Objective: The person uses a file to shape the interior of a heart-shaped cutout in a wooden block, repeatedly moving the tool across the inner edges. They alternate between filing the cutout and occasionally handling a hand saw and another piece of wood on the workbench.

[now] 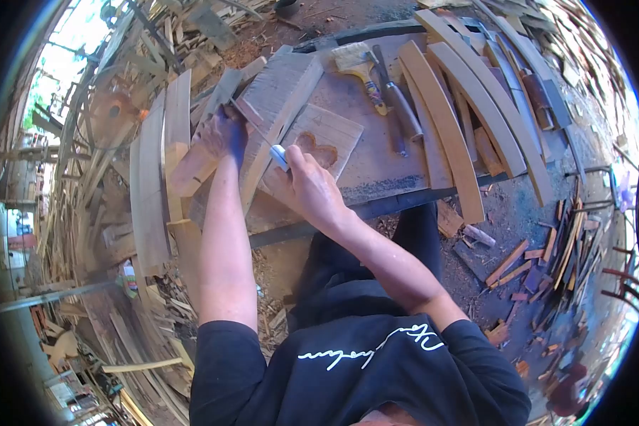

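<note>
Blue-and-white handle, one, enclosed by the right hand: fingers closed narrow around the tool, its thin shaft angled toward 10 o'clock, to the left hand. Left hand lies over one wood block; its fingers are dark and bunched near the shaft's far end, and whether they grip it cannot be told.

One board with one heart-shaped recess lies flat on the worktop, just beyond the right hand.

Bearings from the board: left hand and block, 9 o'clock; one paint brush, 1 o'clock, bristles pointing away from the person; one grey-handled tool, 2 o'clock, near the brush; curved slats, at least three, 3 o'clock, running roughly lengthwise. Offcuts, more than five, are scattered on the ground at 4 o'clock.
</note>
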The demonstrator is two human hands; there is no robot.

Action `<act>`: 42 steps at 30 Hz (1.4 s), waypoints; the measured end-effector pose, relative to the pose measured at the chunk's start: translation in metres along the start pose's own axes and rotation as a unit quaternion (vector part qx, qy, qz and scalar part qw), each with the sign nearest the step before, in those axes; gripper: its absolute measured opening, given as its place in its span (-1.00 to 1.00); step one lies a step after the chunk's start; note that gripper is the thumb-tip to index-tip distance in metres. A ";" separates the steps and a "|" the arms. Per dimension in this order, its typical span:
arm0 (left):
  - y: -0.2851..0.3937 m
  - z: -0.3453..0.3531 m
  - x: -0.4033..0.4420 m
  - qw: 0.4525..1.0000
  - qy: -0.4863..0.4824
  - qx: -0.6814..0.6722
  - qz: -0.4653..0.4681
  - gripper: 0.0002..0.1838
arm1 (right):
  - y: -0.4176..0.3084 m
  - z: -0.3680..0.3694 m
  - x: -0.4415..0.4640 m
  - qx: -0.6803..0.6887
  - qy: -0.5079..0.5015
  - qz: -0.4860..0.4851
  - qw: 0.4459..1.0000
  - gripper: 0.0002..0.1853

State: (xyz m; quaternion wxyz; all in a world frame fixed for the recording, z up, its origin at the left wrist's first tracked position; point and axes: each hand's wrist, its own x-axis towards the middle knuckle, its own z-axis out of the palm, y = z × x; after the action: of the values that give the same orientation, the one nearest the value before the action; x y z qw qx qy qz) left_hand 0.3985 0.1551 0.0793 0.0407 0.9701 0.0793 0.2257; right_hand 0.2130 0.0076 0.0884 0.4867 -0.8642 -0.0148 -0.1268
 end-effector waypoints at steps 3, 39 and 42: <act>0.005 -0.004 0.003 0.999 -0.021 0.004 -0.038 -0.55 | 0.001 -0.028 -0.050 0.011 -0.005 0.022 1.000 -0.78; 0.003 -0.006 0.002 0.999 -0.038 -0.008 -0.019 -0.57 | -0.005 0.002 0.029 0.001 -0.008 0.032 0.999 -0.73; 0.007 -0.009 0.010 0.998 -0.043 -0.016 -0.038 -0.58 | -0.006 0.005 0.031 0.002 -0.012 0.017 1.000 -0.73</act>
State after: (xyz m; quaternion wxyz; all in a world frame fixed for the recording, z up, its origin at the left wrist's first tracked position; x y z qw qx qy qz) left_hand 0.4041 0.1498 0.0921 0.0679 0.9744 0.1112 0.1832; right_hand 0.2434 0.0122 0.0982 0.4903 -0.8648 -0.0065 -0.1083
